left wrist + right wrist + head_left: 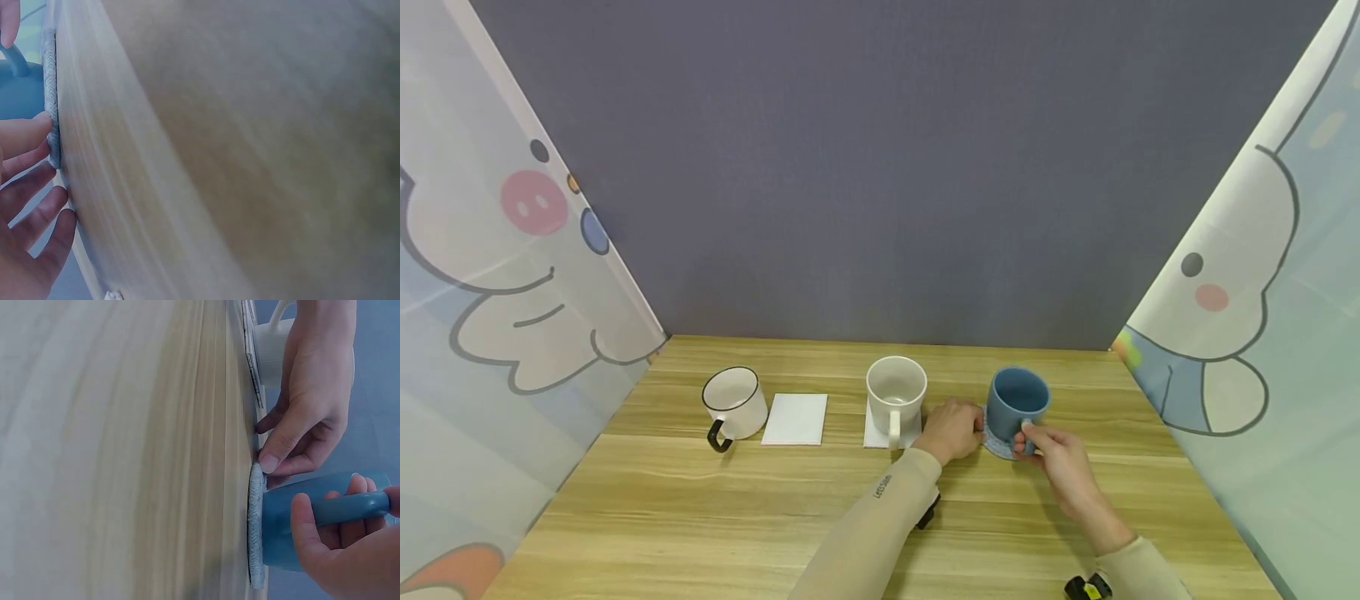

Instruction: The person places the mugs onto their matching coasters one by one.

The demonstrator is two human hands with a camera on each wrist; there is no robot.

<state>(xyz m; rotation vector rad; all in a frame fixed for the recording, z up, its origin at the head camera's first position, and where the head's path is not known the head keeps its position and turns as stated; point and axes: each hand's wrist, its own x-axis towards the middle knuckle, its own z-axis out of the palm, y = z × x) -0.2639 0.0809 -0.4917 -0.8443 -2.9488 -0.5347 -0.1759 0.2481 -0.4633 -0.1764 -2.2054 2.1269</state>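
Note:
A blue mug [1004, 418] stands on a round, grey-blue woven coaster [1000, 448] at the right of the table. My right hand [1062, 467] grips the mug's handle [350, 507], with several fingers through its loop in the right wrist view. My left hand [952, 429] reaches in from the left and pinches the edge of the coaster between thumb and index finger. Its other fingers spread loosely near the tabletop in the left wrist view. The mug's base appears flat against the coaster in the right wrist view.
Left of my left hand, a cream mug [887, 408] stands on a white square coaster [874, 435]. Farther left lie another white square coaster [795, 419] and a white mug [745, 417] with a black rim and handle. A grey panel [887, 183] rises behind the wooden table [700, 517].

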